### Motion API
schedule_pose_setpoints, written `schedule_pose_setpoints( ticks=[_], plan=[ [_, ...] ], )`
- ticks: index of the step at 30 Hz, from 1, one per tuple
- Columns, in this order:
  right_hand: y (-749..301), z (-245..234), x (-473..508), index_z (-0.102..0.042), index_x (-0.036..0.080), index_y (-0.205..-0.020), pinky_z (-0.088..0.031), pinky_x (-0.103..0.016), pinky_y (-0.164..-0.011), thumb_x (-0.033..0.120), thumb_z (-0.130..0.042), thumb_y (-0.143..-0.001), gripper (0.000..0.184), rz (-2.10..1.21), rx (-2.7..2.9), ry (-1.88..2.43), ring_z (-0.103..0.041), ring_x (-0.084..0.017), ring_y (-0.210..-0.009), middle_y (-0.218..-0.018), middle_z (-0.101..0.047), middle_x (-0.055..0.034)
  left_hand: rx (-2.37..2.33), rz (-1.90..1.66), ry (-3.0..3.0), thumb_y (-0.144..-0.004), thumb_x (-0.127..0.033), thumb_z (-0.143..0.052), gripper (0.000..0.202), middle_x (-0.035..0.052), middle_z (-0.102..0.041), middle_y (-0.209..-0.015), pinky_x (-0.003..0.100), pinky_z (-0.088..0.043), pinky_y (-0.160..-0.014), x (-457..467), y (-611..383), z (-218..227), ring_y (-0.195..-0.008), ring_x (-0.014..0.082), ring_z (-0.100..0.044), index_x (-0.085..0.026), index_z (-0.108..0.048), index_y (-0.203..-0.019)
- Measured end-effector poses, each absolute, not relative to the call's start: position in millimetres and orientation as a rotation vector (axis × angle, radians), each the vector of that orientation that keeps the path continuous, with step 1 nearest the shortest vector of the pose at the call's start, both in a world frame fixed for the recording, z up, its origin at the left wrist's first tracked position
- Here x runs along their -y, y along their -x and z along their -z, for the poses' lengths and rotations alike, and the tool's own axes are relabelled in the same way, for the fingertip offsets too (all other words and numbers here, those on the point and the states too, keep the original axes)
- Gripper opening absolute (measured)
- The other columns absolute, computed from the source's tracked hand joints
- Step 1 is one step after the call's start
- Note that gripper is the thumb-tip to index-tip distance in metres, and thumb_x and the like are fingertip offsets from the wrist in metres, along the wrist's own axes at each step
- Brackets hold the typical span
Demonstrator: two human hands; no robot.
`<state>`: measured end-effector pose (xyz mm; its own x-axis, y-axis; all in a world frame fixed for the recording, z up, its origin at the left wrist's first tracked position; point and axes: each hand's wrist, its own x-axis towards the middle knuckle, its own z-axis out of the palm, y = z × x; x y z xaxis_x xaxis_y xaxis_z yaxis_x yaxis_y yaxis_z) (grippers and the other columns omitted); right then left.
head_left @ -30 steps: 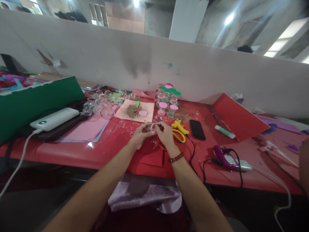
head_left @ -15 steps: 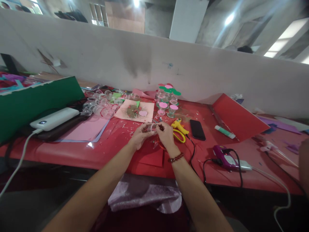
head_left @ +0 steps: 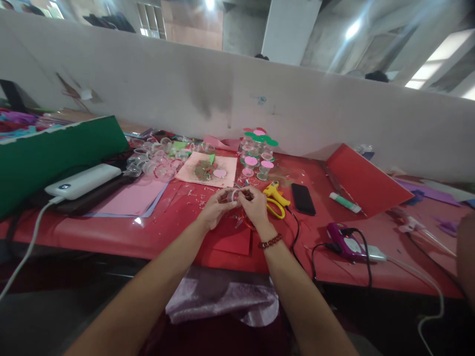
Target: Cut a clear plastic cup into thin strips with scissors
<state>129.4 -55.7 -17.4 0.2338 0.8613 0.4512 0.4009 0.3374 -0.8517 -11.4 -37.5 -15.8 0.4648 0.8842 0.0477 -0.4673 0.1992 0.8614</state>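
Note:
My left hand (head_left: 214, 207) and my right hand (head_left: 255, 206) meet above the red table (head_left: 111, 232), fingers curled round a small clear plastic cup (head_left: 233, 196) held between them. The right wrist wears a beaded bracelet (head_left: 270, 242). Just beyond the hands lies a pale paper sheet (head_left: 208, 170) with brown and pink bits on it. Yellow scissors (head_left: 274, 201) lie right beside my right hand.
Several clear cups (head_left: 156, 160) are piled at the back left, pink-topped cups (head_left: 256, 158) stand behind. A black phone (head_left: 303, 199), glue stick (head_left: 345, 202), purple glue gun (head_left: 347, 244) with cables, white power bank (head_left: 83, 181), green board (head_left: 55, 153), red card (head_left: 365, 178), pink sheet (head_left: 133, 198).

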Motion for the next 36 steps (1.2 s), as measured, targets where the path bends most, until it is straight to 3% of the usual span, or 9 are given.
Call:
schedule_pose_setpoints(
  ticks=[18,26,36],
  plan=[
    [-128.7,13.5,58.3,-0.066,0.019,-0.081,-0.049,-0.027,-0.066,0.032,-0.056,-0.079,0.017,-0.487,1.369,1.233,-0.061,-0.015,-0.068,-0.076,-0.067,-0.002,-0.509,-1.012,-0.944,-0.056,-0.012,-0.081,0.042,0.003,-0.066,-0.099,0.031,-0.048,-0.089,37.1,11.7,17.1,-0.088,0.0143,-0.062,-0.018,-0.066,-0.095],
    [-131.0,16.8,55.5,-0.069,0.019,-0.081,-0.048,-0.028,-0.07,0.032,-0.054,-0.079,0.02,-0.398,1.378,1.266,-0.061,-0.016,-0.071,-0.08,-0.069,-0.0028,-0.461,-1.006,-0.955,-0.06,-0.013,-0.08,0.046,0.006,-0.066,-0.11,0.039,-0.045,-0.097,35.8,12.1,18.6,-0.1,0.0197,-0.062,-0.021,-0.067,-0.103],
    [-130.2,14.0,57.5,-0.07,0.019,-0.082,-0.049,-0.028,-0.069,0.034,-0.056,-0.079,0.021,-0.455,1.362,1.24,-0.062,-0.016,-0.071,-0.08,-0.07,-0.003,-0.466,-1.013,-0.93,-0.059,-0.012,-0.08,0.046,0.0057,-0.067,-0.11,0.039,-0.046,-0.097,37.1,11.7,16.6,-0.1,0.0194,-0.062,-0.02,-0.067,-0.102]
  ],
)
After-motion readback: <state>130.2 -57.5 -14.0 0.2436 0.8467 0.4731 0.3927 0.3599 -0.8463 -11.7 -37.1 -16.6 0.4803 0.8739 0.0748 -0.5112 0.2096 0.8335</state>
